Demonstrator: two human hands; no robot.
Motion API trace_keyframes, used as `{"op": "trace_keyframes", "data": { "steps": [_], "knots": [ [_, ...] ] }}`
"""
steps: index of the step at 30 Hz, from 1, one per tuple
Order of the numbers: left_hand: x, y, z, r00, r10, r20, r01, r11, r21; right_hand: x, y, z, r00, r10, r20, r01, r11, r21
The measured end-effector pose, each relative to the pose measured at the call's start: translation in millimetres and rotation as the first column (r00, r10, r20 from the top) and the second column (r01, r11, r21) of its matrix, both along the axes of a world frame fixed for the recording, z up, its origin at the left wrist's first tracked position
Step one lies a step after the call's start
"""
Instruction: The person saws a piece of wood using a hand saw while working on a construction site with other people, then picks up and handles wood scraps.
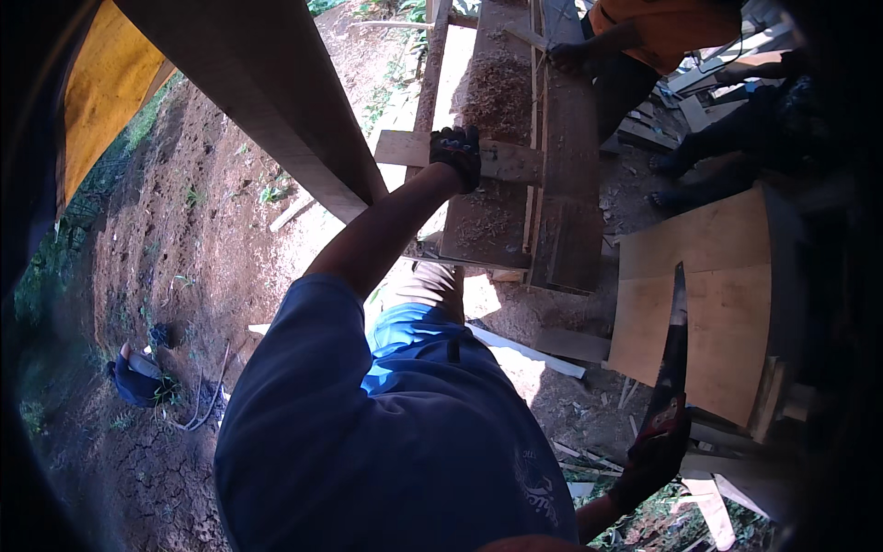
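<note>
My left hand (455, 155), in a dark glove, is closed over a short board (506, 161) that lies crosswise on a wooden workbench (575, 138). Wood shavings are scattered over the bench planks around it. Low on the right, my gloved right hand (660, 431) grips the handle of a handsaw (675, 350), its blade pointing away from me. The blade overlaps a light-brown wooden panel (727, 313); whether it sits in a cut or only passes in front of it, I cannot tell.
A thick wooden post (258, 83) slants across the upper left, near a yellow sheet (115, 83). A person in an orange top (662, 32) rests a hand on the bench's far end. Another person's dark-clothed legs (717, 175) are at right, among scattered timber offcuts.
</note>
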State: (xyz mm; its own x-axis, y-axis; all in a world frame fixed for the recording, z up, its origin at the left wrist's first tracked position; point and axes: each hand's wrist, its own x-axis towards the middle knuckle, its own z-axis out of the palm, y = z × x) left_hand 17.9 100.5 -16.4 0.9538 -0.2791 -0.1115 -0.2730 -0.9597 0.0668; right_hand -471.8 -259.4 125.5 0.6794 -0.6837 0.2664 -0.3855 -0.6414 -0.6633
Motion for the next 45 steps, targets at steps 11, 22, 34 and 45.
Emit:
{"op": "trace_keyframes", "data": {
  "steps": [11,22,34,45],
  "knots": [
    [10,13,-42,0.965,-0.013,0.264,0.033,0.997,-0.072,-72,6,-40,0.943,-0.205,0.262,0.133,0.954,0.267],
    [-32,15,0,0.710,-0.135,0.691,0.418,0.871,-0.259,27,-80,-153,0.997,0.040,0.062,-0.063,0.899,0.434],
    [-199,-32,47,0.748,-0.452,0.486,0.651,0.360,-0.668,-28,-51,-352,0.829,0.337,-0.446,0.019,0.780,0.625],
    [-297,127,-45,0.891,-0.450,-0.066,0.305,0.698,-0.648,-154,0,-352,-0.145,0.306,-0.941,-0.759,0.576,0.304]
  ]
}}
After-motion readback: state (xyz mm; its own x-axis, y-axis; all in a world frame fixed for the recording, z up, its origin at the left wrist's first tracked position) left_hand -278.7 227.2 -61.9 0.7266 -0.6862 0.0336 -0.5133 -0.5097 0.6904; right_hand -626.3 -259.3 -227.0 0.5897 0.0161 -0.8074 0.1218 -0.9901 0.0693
